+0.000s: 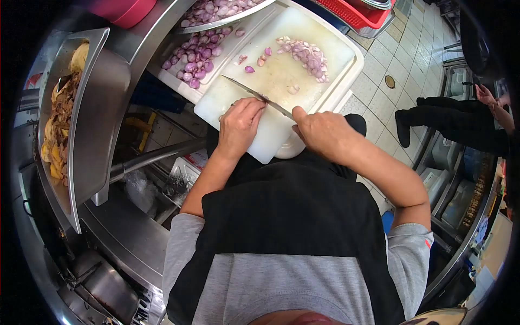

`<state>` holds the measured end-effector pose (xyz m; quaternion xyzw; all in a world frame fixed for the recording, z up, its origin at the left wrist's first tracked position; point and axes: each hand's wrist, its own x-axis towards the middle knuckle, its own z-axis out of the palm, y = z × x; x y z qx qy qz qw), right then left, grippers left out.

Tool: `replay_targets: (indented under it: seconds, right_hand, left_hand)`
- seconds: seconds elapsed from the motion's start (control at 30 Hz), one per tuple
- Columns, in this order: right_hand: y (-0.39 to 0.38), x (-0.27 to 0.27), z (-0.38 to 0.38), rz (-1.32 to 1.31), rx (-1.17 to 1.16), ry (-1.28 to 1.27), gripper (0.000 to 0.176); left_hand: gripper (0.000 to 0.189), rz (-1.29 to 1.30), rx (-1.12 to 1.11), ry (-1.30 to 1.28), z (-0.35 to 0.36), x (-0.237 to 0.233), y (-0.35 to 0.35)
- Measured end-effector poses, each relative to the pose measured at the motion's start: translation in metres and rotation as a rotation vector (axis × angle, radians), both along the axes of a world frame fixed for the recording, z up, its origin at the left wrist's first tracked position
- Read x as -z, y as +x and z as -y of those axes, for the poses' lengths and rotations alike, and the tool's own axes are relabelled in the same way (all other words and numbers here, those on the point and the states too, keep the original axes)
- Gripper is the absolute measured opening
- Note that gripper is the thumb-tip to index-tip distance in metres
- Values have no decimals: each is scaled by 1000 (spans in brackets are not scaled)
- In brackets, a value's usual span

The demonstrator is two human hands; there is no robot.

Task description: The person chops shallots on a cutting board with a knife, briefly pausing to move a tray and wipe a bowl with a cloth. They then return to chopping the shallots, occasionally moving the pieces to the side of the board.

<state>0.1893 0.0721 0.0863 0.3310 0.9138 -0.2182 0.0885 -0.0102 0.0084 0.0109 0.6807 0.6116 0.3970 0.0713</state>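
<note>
Shallots (190, 58) are showing purple; cutting board (276, 76) is reading white (yellowish at its middle); apron (287, 216) is appearing plain black, shirt (287, 281) heathered grey, basket (346, 13) red.

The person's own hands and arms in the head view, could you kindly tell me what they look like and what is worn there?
The left hand and right hand are bare, without gloves. The forearms are uncovered below a short grey left sleeve and matching right sleeve, which bears a small red mark near its hem. No watch shows.
</note>
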Motion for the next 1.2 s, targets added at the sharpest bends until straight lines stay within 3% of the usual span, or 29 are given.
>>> replay_targets:
  seconds: [0.1, 0.3, 0.47, 0.6, 0.77, 0.87, 0.93, 1.07, 1.2]
  right_hand:
    - [-3, 31, 0, -133, 15, -10, 25]
    - [-2, -11, 1, 18, -12, -23, 24]
    - [-1, 38, 3, -164, 24, -6, 25]
    - [-3, -8, 1, -11, -15, 2, 25]
    - [-3, 30, 5, -102, 21, 2, 26]
    - [-4, 22, 2, -165, 3, 5, 26]
    - [-5, -6, 3, -26, -7, -16, 25]
    - [-4, 30, 10, -129, 47, -20, 26]
    - [-4, 22, 4, -189, 13, -11, 26]
  left_hand:
    - [12, 16, 0, 10, 1, 1, 0]
    - [11, 19, 4, 20, 2, 3, 0]
    - [11, 25, -5, 41, 1, 1, 1]
    - [11, 11, 5, 35, 2, 2, -1]
    - [11, 16, -9, 45, 3, 3, 0]
    - [11, 9, 7, 46, 4, 2, -1]
    - [11, 7, 4, 42, 3, 3, 0]
    - [11, 12, -16, 42, 4, 6, -1]
    - [11, -1, 2, 39, 5, 3, -1]
